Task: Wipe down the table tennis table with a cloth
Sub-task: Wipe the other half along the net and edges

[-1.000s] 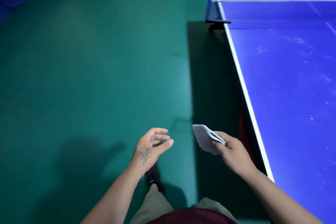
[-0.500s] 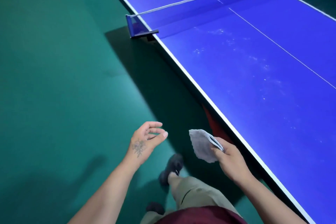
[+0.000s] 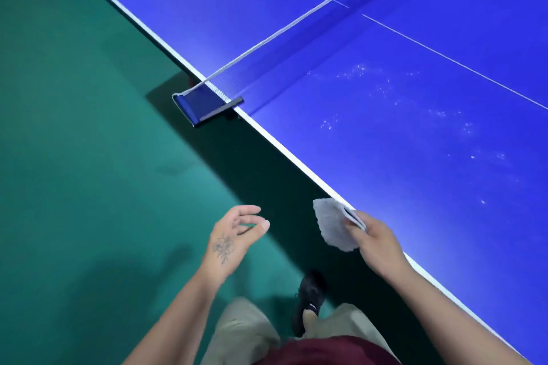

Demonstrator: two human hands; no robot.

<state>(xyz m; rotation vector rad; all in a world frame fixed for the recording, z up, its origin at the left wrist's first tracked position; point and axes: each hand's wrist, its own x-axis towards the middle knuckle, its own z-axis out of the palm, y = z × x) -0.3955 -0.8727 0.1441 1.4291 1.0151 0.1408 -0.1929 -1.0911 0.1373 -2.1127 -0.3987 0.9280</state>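
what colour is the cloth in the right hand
Light grey cloth, pinched folded in the right hand, seen best in the head view.

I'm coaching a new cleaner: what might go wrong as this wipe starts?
1. The right hand pinches the folded cloth by one edge; that grip may slip under pressure.
2. White specks lie close to the net; a sweep there may snag it.

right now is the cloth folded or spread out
Folded: the grey cloth shows stacked layer edges where the right hand pinches it.
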